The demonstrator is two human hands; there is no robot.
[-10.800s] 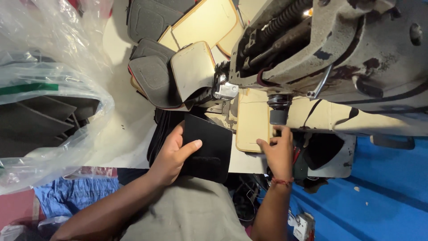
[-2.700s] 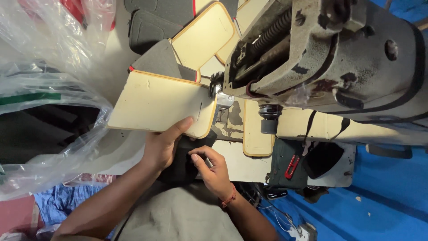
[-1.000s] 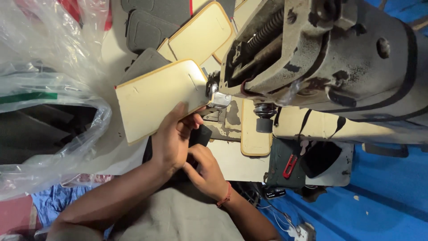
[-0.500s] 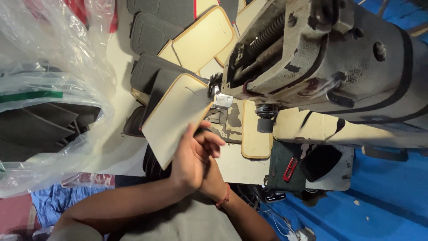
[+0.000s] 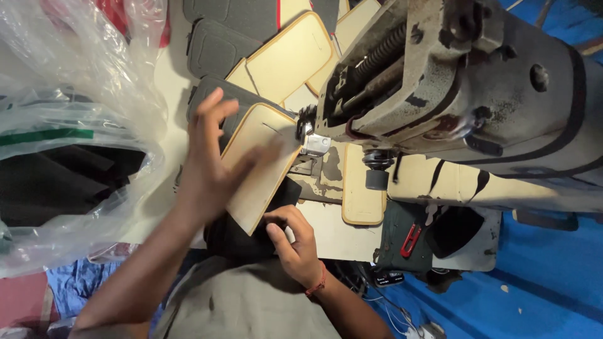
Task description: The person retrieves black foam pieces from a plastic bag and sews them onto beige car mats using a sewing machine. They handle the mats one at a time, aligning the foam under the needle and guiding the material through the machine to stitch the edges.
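My left hand (image 5: 210, 166) spread flat on the tan padded panel (image 5: 260, 164), its far corner at the sewing machine (image 5: 465, 94) presser foot, my right hand (image 5: 295, 245) pinching the panel's near edge over black fabric (image 5: 242, 242), clear plastic bag (image 5: 69, 125) at left

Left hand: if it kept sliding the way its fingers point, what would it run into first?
Probably the grey padded panels stacked further up the table; the left hand lies flat on the tan panel, fingers aimed that way. Depth is hard to judge.
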